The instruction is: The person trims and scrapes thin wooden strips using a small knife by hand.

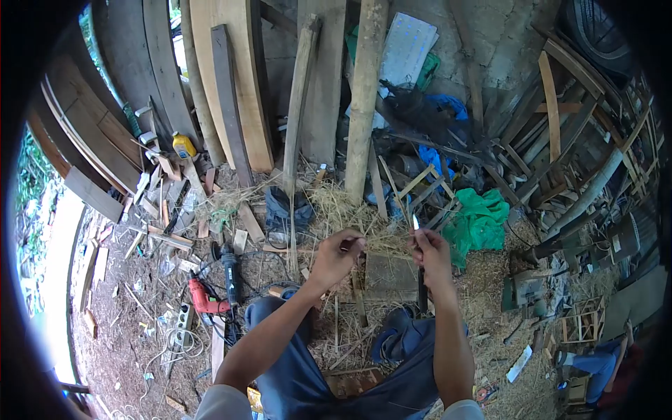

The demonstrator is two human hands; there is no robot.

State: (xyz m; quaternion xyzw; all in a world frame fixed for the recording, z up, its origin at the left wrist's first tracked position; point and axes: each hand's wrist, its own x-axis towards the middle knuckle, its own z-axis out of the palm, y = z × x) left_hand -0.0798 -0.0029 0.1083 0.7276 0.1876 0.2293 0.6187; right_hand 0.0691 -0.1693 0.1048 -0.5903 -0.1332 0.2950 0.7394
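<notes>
My right hand (432, 257) is closed around a knife, whose bright blade (416, 222) points up past the fingers. A dark, handle-like length (422, 290) shows below the same hand. To its left, my left hand (339, 255) is raised with fingers curled together; whatever they pinch is too thin to make out. Loose straw-like strips (329, 203) lie in a heap just beyond both hands. Under and between the hands sits a flat board (390, 271) with shavings over it. My bent knees (285, 350) are on either side.
A red power drill (204, 295) and a dark angle grinder (230, 273) lie at left, near a power strip (183, 325). Planks (241, 84) and a bamboo pole (365, 105) lean ahead. Green plastic (479, 220) and piled wood stand right. Another person (600, 367) sits at lower right.
</notes>
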